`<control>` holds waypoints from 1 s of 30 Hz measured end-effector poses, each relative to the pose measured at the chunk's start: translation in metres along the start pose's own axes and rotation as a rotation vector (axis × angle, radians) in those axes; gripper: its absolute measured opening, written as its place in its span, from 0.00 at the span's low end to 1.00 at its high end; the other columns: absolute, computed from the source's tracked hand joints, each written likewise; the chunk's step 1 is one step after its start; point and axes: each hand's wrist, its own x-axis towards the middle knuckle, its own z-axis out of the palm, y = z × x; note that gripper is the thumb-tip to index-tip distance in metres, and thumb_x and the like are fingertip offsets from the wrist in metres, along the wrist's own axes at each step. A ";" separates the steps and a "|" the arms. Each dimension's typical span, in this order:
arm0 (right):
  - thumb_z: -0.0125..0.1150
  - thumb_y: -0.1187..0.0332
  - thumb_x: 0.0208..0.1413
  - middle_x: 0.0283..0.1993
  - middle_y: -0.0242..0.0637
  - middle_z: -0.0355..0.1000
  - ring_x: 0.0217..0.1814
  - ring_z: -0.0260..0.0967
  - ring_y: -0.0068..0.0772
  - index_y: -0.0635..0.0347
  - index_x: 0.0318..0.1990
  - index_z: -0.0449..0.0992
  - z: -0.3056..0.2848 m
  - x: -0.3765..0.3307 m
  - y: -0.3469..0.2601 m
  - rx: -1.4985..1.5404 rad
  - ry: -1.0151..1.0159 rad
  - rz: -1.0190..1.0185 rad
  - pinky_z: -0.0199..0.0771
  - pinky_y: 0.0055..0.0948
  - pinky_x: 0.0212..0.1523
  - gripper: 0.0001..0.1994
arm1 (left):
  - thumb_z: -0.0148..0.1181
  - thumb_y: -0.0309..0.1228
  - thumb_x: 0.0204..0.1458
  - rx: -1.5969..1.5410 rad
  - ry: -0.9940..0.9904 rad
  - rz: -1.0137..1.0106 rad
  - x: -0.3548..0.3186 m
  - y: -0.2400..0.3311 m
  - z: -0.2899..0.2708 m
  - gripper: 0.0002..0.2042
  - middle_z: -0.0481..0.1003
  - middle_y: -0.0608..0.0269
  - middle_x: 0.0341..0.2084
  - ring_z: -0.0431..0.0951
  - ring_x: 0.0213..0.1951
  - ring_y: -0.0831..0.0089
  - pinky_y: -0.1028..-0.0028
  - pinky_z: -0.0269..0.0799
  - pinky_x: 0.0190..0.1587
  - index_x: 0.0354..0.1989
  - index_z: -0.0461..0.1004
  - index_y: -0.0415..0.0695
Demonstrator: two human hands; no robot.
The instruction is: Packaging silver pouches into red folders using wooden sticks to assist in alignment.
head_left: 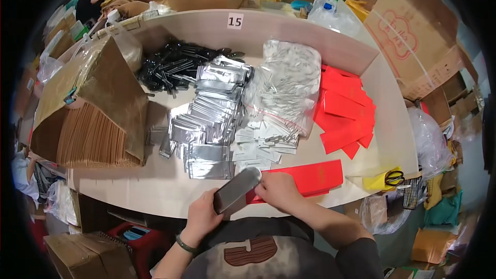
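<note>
My left hand point(204, 212) is closed on the lower end of a flat grey packet point(235, 192), which slants up to the right and has a shiny, rounded far end. Close beside that end, my right hand point(279, 191) has its fingers curled over the left part of some long red envelopes point(318, 176). What its fingertips pinch is hidden. Just beyond my hands lie rows of silver foil packets point(209, 169) and loose small white packets point(253, 152). Further right, more red envelopes point(346, 108) are fanned out.
A brown carton point(108, 72) full of upright brown sheets stands at left. Black spoon-like pieces point(175, 64) and a clear bag point(289, 67) of white packets lie at the back. A raised rim point(196, 23) edges the table. Black-handled scissors point(393, 177) rest at right.
</note>
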 end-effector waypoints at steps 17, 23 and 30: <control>0.67 0.61 0.45 0.32 0.46 0.73 0.39 0.73 0.51 0.59 0.30 0.76 -0.025 0.072 0.062 -0.186 0.095 -0.049 0.72 0.46 0.40 0.12 | 0.62 0.18 0.45 0.272 0.471 0.203 0.034 -0.055 -0.101 0.14 0.75 0.53 0.45 0.77 0.45 0.56 0.67 0.73 0.46 0.42 0.76 0.40; 0.60 0.63 0.51 0.32 0.44 0.74 0.39 0.72 0.50 0.55 0.33 0.78 -0.015 0.075 0.041 -0.114 0.124 -0.272 0.71 0.46 0.39 0.07 | 0.60 0.25 0.51 0.404 0.893 -0.196 0.034 -0.127 -0.216 0.08 0.75 0.50 0.37 0.77 0.42 0.51 0.62 0.74 0.43 0.39 0.77 0.39; 0.61 0.67 0.45 0.38 0.44 0.68 0.44 0.66 0.47 0.58 0.27 0.76 0.080 0.116 -0.041 -0.194 0.310 -0.464 0.70 0.42 0.41 0.05 | 0.58 0.25 0.43 0.317 0.566 -0.191 0.069 -0.183 -0.199 0.05 0.77 0.46 0.24 0.79 0.30 0.48 0.57 0.74 0.34 0.26 0.80 0.38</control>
